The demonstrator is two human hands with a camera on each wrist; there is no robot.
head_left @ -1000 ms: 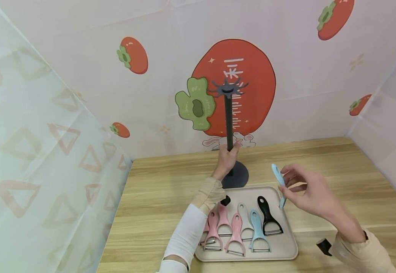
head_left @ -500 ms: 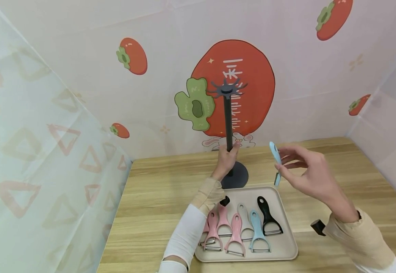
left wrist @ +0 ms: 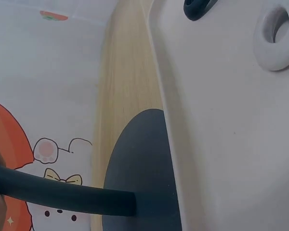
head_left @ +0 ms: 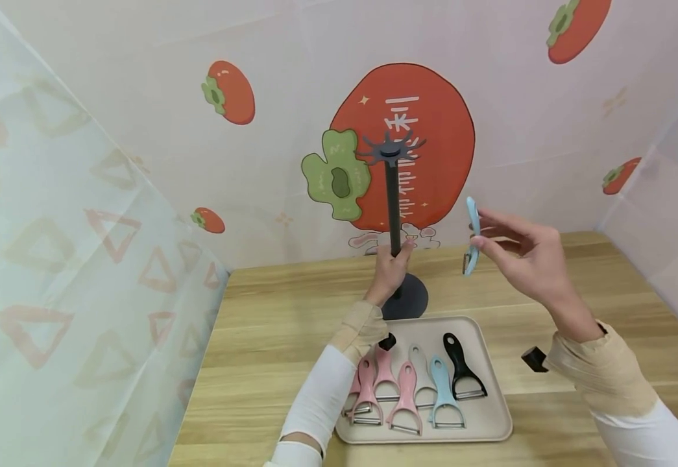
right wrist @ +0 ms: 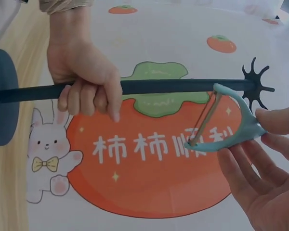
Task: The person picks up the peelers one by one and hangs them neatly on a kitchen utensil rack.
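My left hand [head_left: 388,274] grips the dark pole of a utensil stand [head_left: 392,201], fingers wrapped round it above its round base. The stand is upright, with several curved hooks at its top and nothing hanging on them. To the right of the pole, my right hand [head_left: 525,256] pinches a light blue peeler [head_left: 472,227] between thumb and fingers, handle end up and blade down. In the right wrist view this peeler [right wrist: 250,126] shows its Y-shaped head, apart from the stand.
A beige tray [head_left: 493,415] in front of the stand holds several peelers: pink ones [head_left: 407,386], a grey-white one [head_left: 417,360], a second light blue one [head_left: 441,379] and a black one [head_left: 457,357]. A wooden table [head_left: 257,363] lies beneath; a printed cloth wall [head_left: 280,162] rises behind.
My right hand has risen with the light blue peeler from beside the tray's right edge to about the height of the pole's middle. My left hand keeps its hold on the stand.
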